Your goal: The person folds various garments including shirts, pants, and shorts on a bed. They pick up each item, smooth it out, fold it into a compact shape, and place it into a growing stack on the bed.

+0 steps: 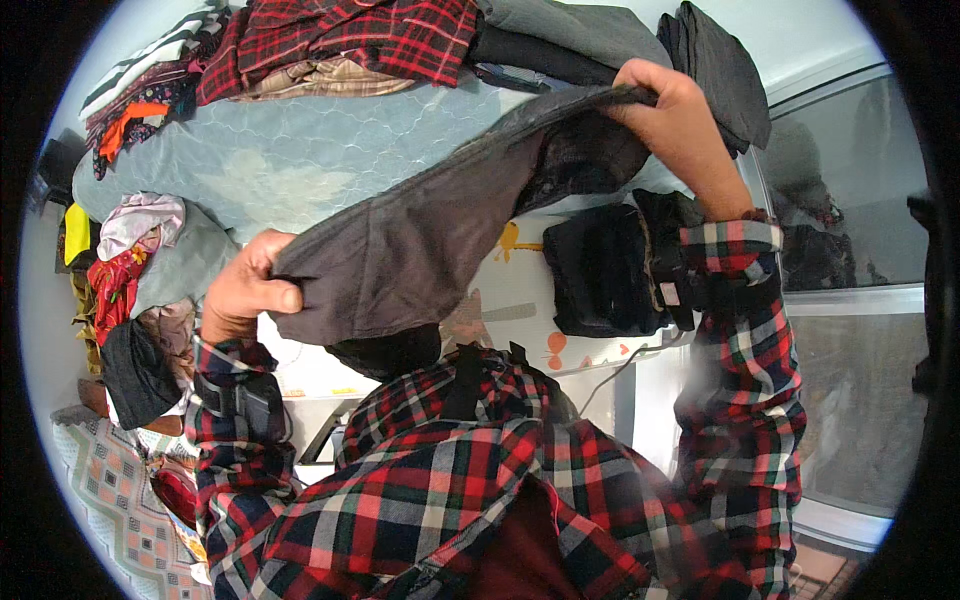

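Note:
A dark grey-brown garment [420, 240], perhaps trousers, is stretched slantwise between my two hands. My left hand [247, 289] pinches its lower left corner, with the thumb on top. My right hand [667, 112] grips the other end, higher up at the right. The cloth hangs in a fold between them, and a black part [390, 349] of cloth shows below it near my chest. Beneath the garment lies a light patterned mat [517, 300]. Dark folded garments [600, 270] lie on it, close to my right forearm.
Across the far side lie a red plaid shirt [360, 37], grey folded clothes [577, 30] and dark folded trousers [720, 75] on a pale blue cover [262, 165]. Piled clothes [139, 375] lie at the left. A cable [615, 367] runs near my right side, beside a glass sliding window [847, 375].

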Action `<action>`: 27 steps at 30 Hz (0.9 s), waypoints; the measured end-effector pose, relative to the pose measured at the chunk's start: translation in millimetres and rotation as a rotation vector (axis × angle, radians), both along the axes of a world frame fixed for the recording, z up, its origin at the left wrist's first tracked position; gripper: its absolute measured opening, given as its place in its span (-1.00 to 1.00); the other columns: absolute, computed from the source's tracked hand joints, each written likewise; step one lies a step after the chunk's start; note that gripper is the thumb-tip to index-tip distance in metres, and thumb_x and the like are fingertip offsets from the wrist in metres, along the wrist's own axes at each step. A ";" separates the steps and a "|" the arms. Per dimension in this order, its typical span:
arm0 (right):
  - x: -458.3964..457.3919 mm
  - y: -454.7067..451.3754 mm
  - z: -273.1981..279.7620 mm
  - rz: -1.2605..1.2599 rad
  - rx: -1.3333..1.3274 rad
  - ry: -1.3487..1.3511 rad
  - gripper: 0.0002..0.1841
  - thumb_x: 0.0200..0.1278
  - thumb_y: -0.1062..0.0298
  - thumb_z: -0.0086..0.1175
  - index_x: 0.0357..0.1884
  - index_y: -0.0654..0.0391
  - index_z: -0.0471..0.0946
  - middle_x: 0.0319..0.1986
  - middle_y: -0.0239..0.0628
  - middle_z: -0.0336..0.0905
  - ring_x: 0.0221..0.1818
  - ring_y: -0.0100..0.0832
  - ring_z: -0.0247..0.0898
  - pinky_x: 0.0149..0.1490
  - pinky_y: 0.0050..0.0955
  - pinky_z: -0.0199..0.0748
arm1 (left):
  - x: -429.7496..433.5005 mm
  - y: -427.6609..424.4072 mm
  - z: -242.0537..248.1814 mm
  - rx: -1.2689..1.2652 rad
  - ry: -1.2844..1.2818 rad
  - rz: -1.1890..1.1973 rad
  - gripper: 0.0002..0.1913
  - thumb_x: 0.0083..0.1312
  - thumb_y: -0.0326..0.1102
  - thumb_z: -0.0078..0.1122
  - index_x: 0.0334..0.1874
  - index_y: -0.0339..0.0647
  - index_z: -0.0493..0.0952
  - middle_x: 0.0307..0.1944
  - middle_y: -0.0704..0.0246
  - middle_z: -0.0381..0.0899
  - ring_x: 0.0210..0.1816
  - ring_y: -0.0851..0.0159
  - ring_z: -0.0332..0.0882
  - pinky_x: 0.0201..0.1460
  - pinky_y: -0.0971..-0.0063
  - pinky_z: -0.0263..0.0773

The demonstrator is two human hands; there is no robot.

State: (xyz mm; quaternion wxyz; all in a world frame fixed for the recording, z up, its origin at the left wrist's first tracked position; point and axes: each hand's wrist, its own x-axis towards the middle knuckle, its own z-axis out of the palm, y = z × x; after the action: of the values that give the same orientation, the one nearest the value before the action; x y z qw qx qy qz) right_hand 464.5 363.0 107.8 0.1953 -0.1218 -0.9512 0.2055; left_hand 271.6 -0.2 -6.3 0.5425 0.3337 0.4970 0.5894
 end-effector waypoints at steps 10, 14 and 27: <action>32.7 -1.4 -44.5 -0.015 0.097 -0.212 -0.73 -0.05 0.26 0.23 -0.36 0.22 0.54 -0.45 -0.02 0.52 -0.33 0.00 0.46 -0.23 -0.22 0.39 | -54.7 16.1 54.8 -0.225 0.269 -0.201 -0.67 0.09 -0.24 0.38 -0.25 -0.40 0.57 -0.40 0.47 0.58 -0.37 0.54 0.45 -0.29 0.65 0.38; 42.6 8.0 -43.5 -0.126 0.162 -0.170 -0.76 0.01 0.26 0.17 -0.35 0.22 0.52 -0.41 0.02 0.53 -0.25 0.09 0.43 -0.19 -0.15 0.39 | -27.1 28.1 62.9 -0.218 0.122 -0.365 -0.68 0.15 -0.30 0.33 -0.17 -0.41 0.53 -0.37 0.51 0.56 -0.35 0.56 0.42 -0.30 0.64 0.39; 56.6 -42.0 119.8 -0.493 0.030 -0.190 -0.85 0.13 0.37 0.01 -0.41 0.27 0.46 -0.62 -0.22 0.43 -0.60 -0.42 0.37 -0.46 -0.43 0.35 | 93.0 111.6 -3.7 0.118 0.001 -1.089 -0.52 0.16 -0.33 0.34 0.07 -0.42 0.40 -0.12 0.36 0.55 -0.11 0.42 0.42 -0.01 0.49 0.37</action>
State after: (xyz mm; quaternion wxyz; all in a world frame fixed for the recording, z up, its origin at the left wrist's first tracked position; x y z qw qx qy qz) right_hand 521.1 321.1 227.6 0.1513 -0.3656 -0.9098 0.1252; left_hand 364.6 111.4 -10.0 0.7491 0.5730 0.2188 0.2503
